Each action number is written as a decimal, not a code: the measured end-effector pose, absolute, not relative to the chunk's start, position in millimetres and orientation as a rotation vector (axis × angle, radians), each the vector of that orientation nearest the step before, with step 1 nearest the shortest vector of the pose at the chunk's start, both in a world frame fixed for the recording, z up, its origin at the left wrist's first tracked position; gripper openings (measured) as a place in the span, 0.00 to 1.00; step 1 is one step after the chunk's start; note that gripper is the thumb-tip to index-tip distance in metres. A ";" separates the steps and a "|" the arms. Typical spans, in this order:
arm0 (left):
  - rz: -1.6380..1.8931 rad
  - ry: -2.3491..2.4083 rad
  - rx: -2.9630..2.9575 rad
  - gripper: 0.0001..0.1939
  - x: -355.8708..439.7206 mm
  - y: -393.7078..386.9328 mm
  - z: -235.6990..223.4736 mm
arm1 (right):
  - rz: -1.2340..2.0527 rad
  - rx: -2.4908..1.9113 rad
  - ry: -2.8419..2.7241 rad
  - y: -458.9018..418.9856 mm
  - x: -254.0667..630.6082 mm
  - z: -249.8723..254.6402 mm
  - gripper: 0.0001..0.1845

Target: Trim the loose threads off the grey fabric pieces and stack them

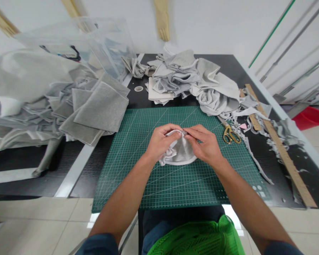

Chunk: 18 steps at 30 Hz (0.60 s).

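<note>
A small light grey piece of fabric [183, 150] is gathered between my two hands, over the middle of the green cutting mat [138, 177]. My left hand [164, 140] pinches its upper edge between thumb and fingers, with a crumpled fold hanging beneath. Close beside it, my right hand [203, 143] grips the same edge, fingertips nearly meeting the left thumb. The fabric's lower rim curves just above the mat or rests on it; which one I cannot tell. Gold-handled scissors [230, 135] lie to the right of my right hand.
Folded grey cloth pieces [101, 106] are heaped at the left, before a clear plastic bin [114, 46]. Another fabric pile [180, 74] stands behind the mat, near a white tape roll [138, 89]. A long wooden ruler [284, 152] and scraps lie right; a red bucket [311, 118] stands beyond.
</note>
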<state>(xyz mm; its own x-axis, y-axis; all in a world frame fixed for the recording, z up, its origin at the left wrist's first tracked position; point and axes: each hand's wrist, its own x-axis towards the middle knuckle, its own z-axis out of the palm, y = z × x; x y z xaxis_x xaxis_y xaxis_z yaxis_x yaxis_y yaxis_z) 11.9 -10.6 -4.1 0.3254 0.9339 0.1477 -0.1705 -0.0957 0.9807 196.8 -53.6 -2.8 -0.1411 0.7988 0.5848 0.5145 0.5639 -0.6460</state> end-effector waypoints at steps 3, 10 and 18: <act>1.076 0.812 1.300 0.09 11.2 -10.6 -3.6 | 0.431 -1.117 -1.754 -52.5 199.2 -2.5 0.13; 1.088 0.863 1.178 0.04 12.0 -9.4 -0.1 | 0.792 -1.264 -1.522 -45.6 211.7 -1.5 0.18; 1.150 0.777 1.133 0.05 11.4 -7.8 2.7 | 0.983 -1.303 -1.560 -45.4 213.2 2.0 0.12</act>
<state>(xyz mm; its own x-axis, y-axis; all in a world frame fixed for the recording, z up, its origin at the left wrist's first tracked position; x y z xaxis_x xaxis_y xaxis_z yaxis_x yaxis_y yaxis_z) 11.4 -7.8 2.7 0.2684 0.9606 0.0718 -0.2915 0.0100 0.9565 213.2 -45.4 2.0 -0.0896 0.9883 0.1236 0.3151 0.1458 -0.9378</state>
